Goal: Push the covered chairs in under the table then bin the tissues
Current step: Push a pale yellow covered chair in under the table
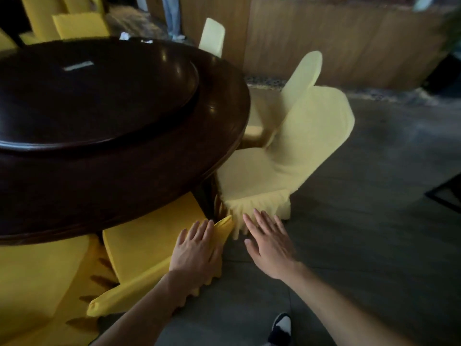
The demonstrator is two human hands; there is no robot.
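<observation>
Head view: the left hand (197, 248) is laid flat, fingers straight, on the back of a deep-yellow covered chair (149, 248) tucked under the dark round table (124, 156) at 6 o'clock. The right hand (270, 242) is held open just beside it, gripping nothing. A pale-yellow covered chair (287, 158) stands at 3 o'clock. White tissues (124, 36) are seen at the table's 12 o'clock edge.

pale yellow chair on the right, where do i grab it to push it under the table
Take the pale yellow chair by the top of its backrest, coming from behind, the side away from the table. The back stands tall and faces outward while the seat already points at the table edge. Both hands look free, the right hand nearer.
</observation>
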